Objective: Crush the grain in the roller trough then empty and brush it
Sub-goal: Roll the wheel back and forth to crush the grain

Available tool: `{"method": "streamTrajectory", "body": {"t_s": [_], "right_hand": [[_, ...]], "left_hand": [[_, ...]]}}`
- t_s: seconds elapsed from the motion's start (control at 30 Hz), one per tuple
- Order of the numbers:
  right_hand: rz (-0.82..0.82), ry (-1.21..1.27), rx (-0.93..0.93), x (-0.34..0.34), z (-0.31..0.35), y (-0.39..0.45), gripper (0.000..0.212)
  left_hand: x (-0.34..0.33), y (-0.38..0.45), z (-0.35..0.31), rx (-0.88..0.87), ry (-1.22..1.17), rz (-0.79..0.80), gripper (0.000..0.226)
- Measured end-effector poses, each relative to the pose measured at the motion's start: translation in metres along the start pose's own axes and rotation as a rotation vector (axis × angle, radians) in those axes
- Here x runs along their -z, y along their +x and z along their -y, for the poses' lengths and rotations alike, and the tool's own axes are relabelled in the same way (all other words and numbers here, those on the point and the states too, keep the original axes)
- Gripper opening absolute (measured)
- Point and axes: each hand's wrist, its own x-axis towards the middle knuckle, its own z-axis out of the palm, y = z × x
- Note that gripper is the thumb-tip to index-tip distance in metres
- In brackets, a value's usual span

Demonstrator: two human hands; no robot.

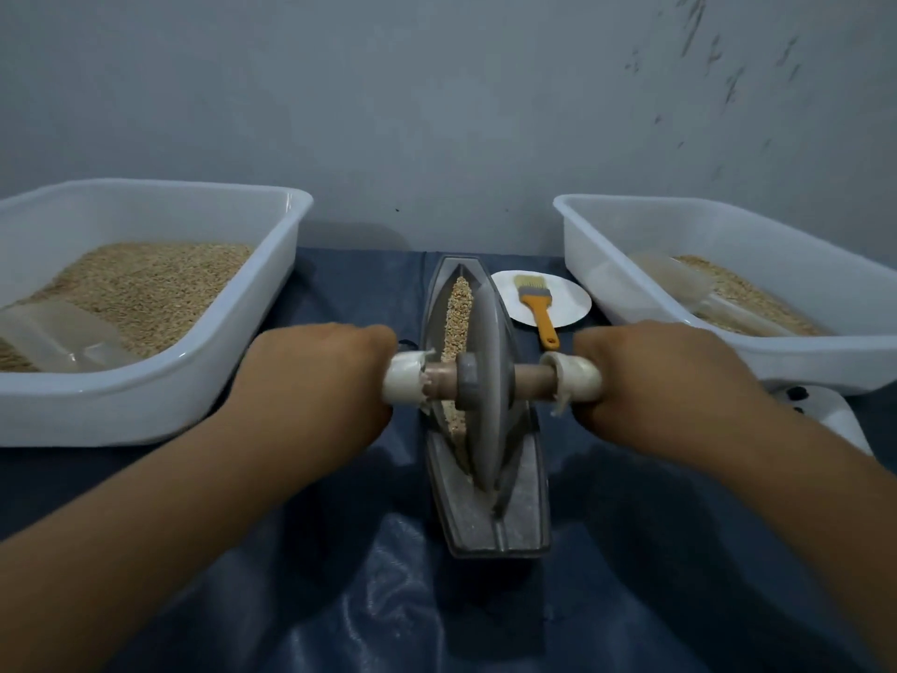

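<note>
Squarely between the left hand (320,376) and right hand (655,371), each clenched round one end of the axle (534,378), stood the roller wheel (485,381), while the trough (480,517) with its grain (458,308) ran lengthwise straight away from both.

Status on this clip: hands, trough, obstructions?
Left hand, right hand gripping roller axle. Grey disc roller in grey trough, tan grain inside. Nothing obstructing.

Matt grey metal trough (485,522) (dusty), glossy white plastic tubs (145,405), sheeny blue cloth (388,599)
</note>
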Motion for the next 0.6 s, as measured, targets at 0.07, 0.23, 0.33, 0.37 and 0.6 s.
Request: {"method": "streamTrajectory", "body": {"t_s": [0.07, 0.23, 0.33, 0.37, 0.6], "right_hand": [[0.052, 0.006, 0.008, 0.01, 0.0, -0.011, 0.02], [0.017, -0.006, -0.011, -0.003, 0.002, 0.019, 0.016], [-0.126, -0.064, -0.019, -0.024, 0.002, 0.062, 0.012], [-0.165, -0.074, -0.02, -0.029, 0.001, 0.075, 0.013], [-0.255, 0.04, -0.042, -0.046, -0.008, 0.109, 0.024]], "left_hand": [[0.007, -0.009, 0.0, -0.037, 0.018, -0.079, 0.048], [-0.01, 0.011, 0.003, 0.066, -0.013, 0.048, 0.022], [-0.029, 0.043, 0.01, 0.093, -0.04, 0.102, 0.016], [-0.034, 0.055, 0.013, 0.098, -0.04, 0.109, 0.014], [-0.048, 0.093, 0.018, 0.035, 0.044, -0.123, 0.015]]}}
